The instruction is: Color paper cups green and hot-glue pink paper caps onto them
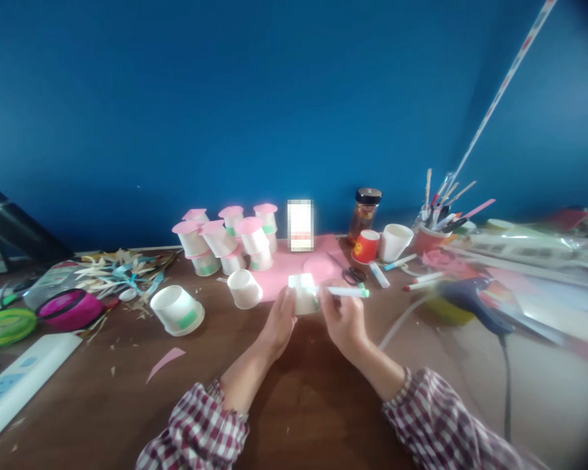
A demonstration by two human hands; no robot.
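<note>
My left hand point(283, 316) grips the left side of a white paper cup point(304, 297) with a green patch low on its right. In my right hand point(343, 316) is a white marker point(345, 292) with a light green end pointing right; its other end reaches the cup. Left of them a white cup point(244, 289) lies tilted near pink paper point(289, 274). Farther left rests another white cup point(176, 310) with a green patch. Behind stand several stacked white cups with pink paper tops point(215, 238). A pink paper disc point(318, 264) lies beyond the held cup.
Black-handled scissors point(354, 275), a red cup point(366, 247), a white cup point(396, 243) and a dark-lidded jar point(366, 215) stand right of centre. A blue glue gun point(475, 303) with its cord lies at right. A power strip point(27, 385) and wood scraps point(122, 274) are at left.
</note>
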